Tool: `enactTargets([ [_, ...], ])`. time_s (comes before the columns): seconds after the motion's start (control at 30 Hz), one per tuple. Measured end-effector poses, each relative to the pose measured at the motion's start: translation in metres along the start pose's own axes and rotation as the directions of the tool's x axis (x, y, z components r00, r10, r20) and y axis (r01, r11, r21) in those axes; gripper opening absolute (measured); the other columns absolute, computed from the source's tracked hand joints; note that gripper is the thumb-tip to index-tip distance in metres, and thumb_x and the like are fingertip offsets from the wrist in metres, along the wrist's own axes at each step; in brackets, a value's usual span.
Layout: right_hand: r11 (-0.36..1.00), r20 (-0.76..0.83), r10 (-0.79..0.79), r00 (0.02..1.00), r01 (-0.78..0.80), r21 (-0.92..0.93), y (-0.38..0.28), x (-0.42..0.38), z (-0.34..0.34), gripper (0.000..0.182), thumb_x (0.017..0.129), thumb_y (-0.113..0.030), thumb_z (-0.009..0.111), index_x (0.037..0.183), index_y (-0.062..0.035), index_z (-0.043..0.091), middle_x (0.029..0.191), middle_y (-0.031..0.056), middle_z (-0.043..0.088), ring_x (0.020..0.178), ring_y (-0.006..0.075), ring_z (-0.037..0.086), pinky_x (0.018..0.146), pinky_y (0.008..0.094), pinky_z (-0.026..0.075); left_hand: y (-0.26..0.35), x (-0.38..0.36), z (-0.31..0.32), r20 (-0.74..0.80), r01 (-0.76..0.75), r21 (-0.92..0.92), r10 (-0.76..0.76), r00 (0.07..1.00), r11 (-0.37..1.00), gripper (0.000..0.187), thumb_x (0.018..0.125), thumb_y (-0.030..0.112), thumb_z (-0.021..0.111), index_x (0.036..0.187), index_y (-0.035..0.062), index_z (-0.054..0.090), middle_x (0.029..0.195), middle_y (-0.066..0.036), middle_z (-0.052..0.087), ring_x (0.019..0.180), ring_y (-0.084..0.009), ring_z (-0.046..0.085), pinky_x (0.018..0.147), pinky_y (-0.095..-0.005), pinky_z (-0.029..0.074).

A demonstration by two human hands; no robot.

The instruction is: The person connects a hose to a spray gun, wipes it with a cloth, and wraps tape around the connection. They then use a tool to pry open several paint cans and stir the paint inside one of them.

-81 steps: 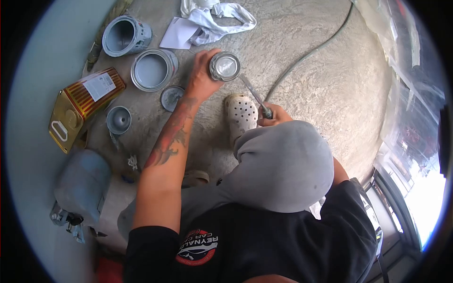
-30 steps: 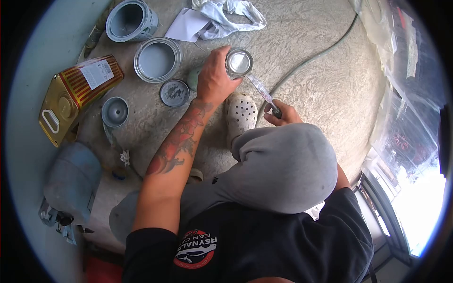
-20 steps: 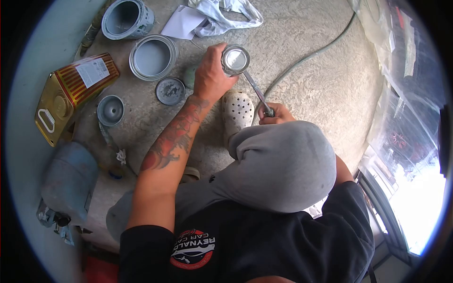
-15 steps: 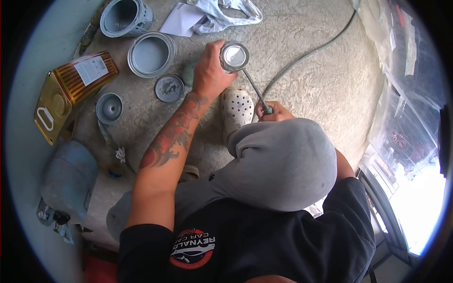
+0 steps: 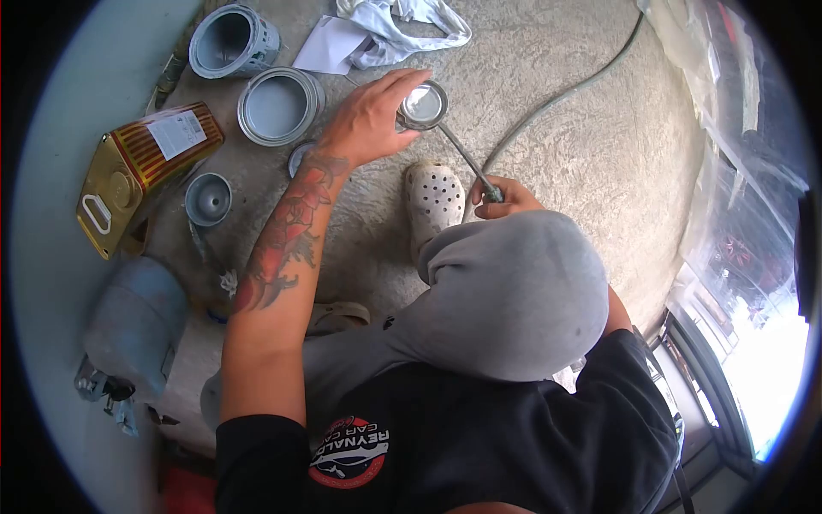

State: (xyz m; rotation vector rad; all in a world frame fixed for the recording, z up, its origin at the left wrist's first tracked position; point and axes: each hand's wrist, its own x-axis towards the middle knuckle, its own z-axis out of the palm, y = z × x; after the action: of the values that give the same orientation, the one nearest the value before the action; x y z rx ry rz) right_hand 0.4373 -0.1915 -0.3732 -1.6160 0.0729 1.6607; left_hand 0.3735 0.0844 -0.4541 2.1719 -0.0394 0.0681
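The left hand (image 5: 368,118) is curling around a shiny, round silver can (image 5: 423,104); the right hand (image 5: 511,198) is gripping a narrow-looking putty knife (image 5: 467,158).

Single head-worn view, looking steeply down past torso onto floor.

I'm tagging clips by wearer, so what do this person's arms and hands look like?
The left hand and right hand are ungloved. The left forearm carries a tattoo in red and dark ink, flower-like in places. Both sleeves are black, the left one short. The knee hides much of the right arm.
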Motion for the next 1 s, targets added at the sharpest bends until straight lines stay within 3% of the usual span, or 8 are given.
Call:
enactTargets([
  [0.07,0.988,-0.222,0.032,0.975,-0.064,-0.139,-0.014,-0.011,0.013,0.010,0.086,-0.005,0.065,0.094,-0.0019,0.060,0.074,0.0041,0.062,0.067,0.0132,0.059,0.062,0.0301,0.046,0.004,-0.001,0.005,-0.063,0.033,0.017,-0.032,0.998,0.999,0.084,0.068,0.020,0.089,0.141,0.0088,0.049,0.135,-0.014,0.057,0.121,-0.0356,0.059,0.099,-0.0420,0.051],
  [0.1,0.988,-0.228,0.032,0.973,-0.065,-0.139,-0.015,-0.013,0.015,0.010,0.086,-0.005,0.065,0.094,-0.0019,0.060,0.074,0.0041,0.062,0.067,0.0132,0.059,0.062,0.0301,0.046,0.007,-0.001,0.009,-0.127,0.071,0.029,-0.066,0.990,0.997,0.083,0.067,0.020,0.089,0.139,0.0085,0.050,0.132,-0.014,0.059,0.118,-0.0359,0.060,0.097,-0.0421,0.052],
  [0.17,0.840,-0.401,-0.132,0.907,-0.113,-0.531,-0.015,-0.016,0.016,0.013,0.090,-0.008,0.066,0.100,-0.0014,0.061,0.075,0.0115,0.065,0.066,0.0206,0.062,0.064,0.0353,0.049,0.012,0.000,0.017,-0.176,0.123,0.047,-0.113,0.978,0.991,0.081,0.067,0.020,0.089,0.138,0.0083,0.051,0.129,-0.013,0.060,0.116,-0.0357,0.061,0.095,-0.0421,0.053],
  [0.27,0.796,-0.402,-0.125,0.907,-0.150,-0.587,-0.008,-0.011,0.007,0.023,0.088,-0.014,0.072,0.108,-0.0065,0.064,0.081,0.0120,0.068,0.078,0.0218,0.067,0.071,0.0387,0.050,0.014,0.003,0.024,-0.246,0.175,0.073,-0.152,0.957,0.982,0.080,0.066,0.021,0.090,0.136,0.0083,0.052,0.125,-0.013,0.061,0.112,-0.0353,0.062,0.092,-0.0424,0.053],
  [0.4,0.759,-0.439,-0.119,0.890,-0.203,-0.618,-0.007,-0.004,0.012,0.025,0.088,-0.013,0.072,0.111,-0.0066,0.064,0.085,0.0150,0.071,0.080,0.0254,0.070,0.072,0.0405,0.051,0.015,0.004,0.023,-0.292,0.128,0.153,-0.079,0.953,0.980,0.080,0.066,0.025,0.090,0.133,0.0042,0.053,0.119,-0.014,0.062,0.105,-0.0329,0.065,0.086,-0.0416,0.055],
  [0.63,0.694,-0.481,-0.191,0.855,-0.229,-0.683,-0.005,0.002,0.013,0.022,0.091,-0.014,0.070,0.111,-0.0076,0.065,0.092,0.0142,0.074,0.085,0.0270,0.073,0.075,0.0390,0.055,0.014,0.004,0.024,-0.281,0.144,0.145,-0.099,0.955,0.979,0.080,0.065,0.025,0.091,0.133,0.0037,0.053,0.120,-0.014,0.063,0.106,-0.0334,0.066,0.088,-0.0416,0.054],
  [0.8,0.621,-0.527,-0.224,0.820,-0.297,-0.726,-0.011,-0.001,0.012,0.019,0.091,-0.015,0.069,0.109,-0.0080,0.065,0.092,0.0136,0.075,0.086,0.0283,0.074,0.076,0.0389,0.056,0.011,0.004,0.015,-0.172,0.091,-0.043,-0.098,0.980,0.995,0.077,0.075,0.024,0.084,0.141,0.0082,0.048,0.133,-0.016,0.058,0.119,-0.0360,0.059,0.098,-0.0424,0.051],
  [1.0,0.627,-0.472,-0.259,0.843,-0.225,-0.746,-0.008,-0.001,0.008,0.020,0.090,-0.015,0.069,0.109,-0.0084,0.065,0.093,0.0150,0.075,0.085,0.0296,0.074,0.075,0.0393,0.056,0.012,0.007,0.004,-0.051,0.148,-0.035,-0.150,0.987,0.988,0.074,0.076,0.023,0.083,0.141,0.0077,0.051,0.132,-0.015,0.059,0.119,-0.0351,0.059,0.099,-0.0421,0.051],
])
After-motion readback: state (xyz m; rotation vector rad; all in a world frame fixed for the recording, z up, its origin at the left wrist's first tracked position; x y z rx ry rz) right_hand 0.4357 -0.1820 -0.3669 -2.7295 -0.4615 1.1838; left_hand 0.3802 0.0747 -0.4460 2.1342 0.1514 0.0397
